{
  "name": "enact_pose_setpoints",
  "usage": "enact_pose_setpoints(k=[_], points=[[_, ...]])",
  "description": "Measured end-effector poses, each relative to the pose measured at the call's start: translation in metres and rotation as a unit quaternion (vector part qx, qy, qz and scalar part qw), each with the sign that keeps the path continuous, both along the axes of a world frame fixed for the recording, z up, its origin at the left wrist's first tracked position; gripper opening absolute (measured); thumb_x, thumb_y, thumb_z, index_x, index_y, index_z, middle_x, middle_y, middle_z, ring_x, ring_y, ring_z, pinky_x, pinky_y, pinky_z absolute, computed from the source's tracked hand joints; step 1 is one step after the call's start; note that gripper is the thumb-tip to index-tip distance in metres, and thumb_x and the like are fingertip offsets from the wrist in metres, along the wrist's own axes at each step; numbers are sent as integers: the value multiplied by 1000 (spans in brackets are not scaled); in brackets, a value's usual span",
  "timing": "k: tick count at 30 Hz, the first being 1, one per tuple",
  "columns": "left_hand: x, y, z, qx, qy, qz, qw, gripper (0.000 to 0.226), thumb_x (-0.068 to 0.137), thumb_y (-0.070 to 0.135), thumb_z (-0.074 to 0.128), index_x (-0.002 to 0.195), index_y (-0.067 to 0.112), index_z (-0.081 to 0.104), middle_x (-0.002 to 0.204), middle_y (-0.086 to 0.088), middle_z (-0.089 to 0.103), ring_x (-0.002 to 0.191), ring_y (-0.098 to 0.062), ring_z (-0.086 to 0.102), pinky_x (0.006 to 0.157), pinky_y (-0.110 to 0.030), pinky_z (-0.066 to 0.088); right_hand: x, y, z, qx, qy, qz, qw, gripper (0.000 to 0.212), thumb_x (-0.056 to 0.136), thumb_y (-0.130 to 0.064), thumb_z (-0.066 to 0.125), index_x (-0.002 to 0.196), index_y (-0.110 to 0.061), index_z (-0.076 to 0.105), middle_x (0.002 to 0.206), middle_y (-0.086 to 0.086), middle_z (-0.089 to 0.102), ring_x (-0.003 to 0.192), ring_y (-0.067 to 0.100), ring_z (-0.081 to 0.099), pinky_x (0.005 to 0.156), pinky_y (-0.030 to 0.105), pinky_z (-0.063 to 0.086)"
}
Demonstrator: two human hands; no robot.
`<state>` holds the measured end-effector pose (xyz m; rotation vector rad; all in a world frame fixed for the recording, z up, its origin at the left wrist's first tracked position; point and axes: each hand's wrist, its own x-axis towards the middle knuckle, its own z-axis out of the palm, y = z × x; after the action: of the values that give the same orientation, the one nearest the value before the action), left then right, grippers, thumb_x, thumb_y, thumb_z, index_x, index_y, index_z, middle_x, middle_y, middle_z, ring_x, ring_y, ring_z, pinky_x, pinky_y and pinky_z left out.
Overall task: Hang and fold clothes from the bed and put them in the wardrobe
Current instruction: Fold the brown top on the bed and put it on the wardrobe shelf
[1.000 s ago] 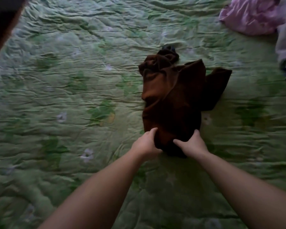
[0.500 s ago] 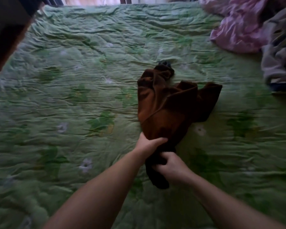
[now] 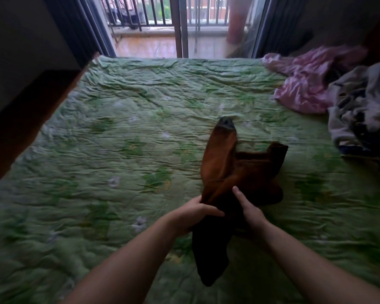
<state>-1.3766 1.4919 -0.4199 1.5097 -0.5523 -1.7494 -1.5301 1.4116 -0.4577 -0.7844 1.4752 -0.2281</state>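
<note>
A brown garment [image 3: 224, 167] is gathered into a bunch over the green quilted bed [image 3: 119, 132]. Its upper part still trails on the quilt, and a dark end hangs down below my hands. My left hand [image 3: 193, 216] grips the bunched cloth from the left, fingers wrapped over it. My right hand [image 3: 248, 209] holds the same bunch from the right, thumb pointing up along the fabric. A small dark tip of the garment [image 3: 226, 123] points toward the far side of the bed.
A crumpled pink garment [image 3: 309, 84] and a grey and dark pile of clothes [image 3: 364, 110] lie at the bed's right side. A dark wooden piece of furniture [image 3: 26, 115] borders the left. Beyond the bed is a glass door to a balcony [image 3: 173, 40].
Both hands have gathered the brown garment's near end and lifted it off the quilt, so it now hangs below them. The view has tilted up, showing the balcony door.
</note>
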Motion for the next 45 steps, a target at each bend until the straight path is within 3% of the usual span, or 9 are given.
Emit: enact_pose_setpoints(k=[2,8,17,24,28,33,38,43,45], points=[[6,15,19,-4,42,-33,999,39,71,5,69,110,8,64,100,-14,69,81,-23,67,77,-29,56,5,2,6,-25,27,0,999,130,23,-80,75,126,-2,58,120,14,64,104,35,63,98,49,49],[42,45,66,-17,-25,-7,1000,28,77,8,69,105,8,69,100,-14,71,79,-20,68,72,-26,55,24,25,97,-140,127,178,966,56,90,-49,57,111,3,63,105,16,67,94,31,65,84,36,52],[75,54,161,-99,-96,89,987,34,80,41,71,95,11,73,86,-8,72,71,-16,65,68,-26,52,38,23,211,-244,81,174,951,37,82,-37,72,59,-10,62,50,2,60,47,15,55,48,23,39],[91,50,229,-162,-161,130,965,9,86,15,67,85,8,72,71,-4,71,59,-12,64,64,-21,53,33,3,284,-345,114,144,920,28,79,-37,68,70,-11,62,72,12,60,60,23,54,57,28,38],[73,40,267,-171,-113,198,958,20,91,7,55,74,5,65,61,-6,62,49,-14,57,51,-21,49,29,20,306,-253,-94,223,937,19,89,-34,61,99,-17,62,79,1,64,62,13,61,53,23,46],[41,27,288,-147,-85,233,958,21,83,-3,53,64,4,56,56,-10,52,44,-19,53,46,-23,48,37,62,265,-402,-86,404,817,107,44,-47,89,137,-34,36,127,-7,54,116,10,55,94,31,49],[43,28,287,-129,-125,283,942,29,86,1,53,58,6,56,54,-9,49,45,-19,49,52,-27,44,39,58,253,-548,27,284,786,26,82,-2,56,88,-25,66,76,5,71,68,22,70,61,33,56],[82,26,270,-79,-162,336,924,14,61,10,53,68,2,62,73,-19,56,68,-29,60,76,-46,56,22,26,285,-495,-26,272,825,8,87,-7,64,88,-15,65,74,14,71,60,24,68,55,25,51],[63,34,286,-87,-137,331,930,7,70,6,50,69,3,56,69,-17,53,58,-27,59,62,-37,57,33,39,283,-437,-13,377,817,51,71,-27,83,115,-22,57,95,1,68,80,17,67,69,31,54]])
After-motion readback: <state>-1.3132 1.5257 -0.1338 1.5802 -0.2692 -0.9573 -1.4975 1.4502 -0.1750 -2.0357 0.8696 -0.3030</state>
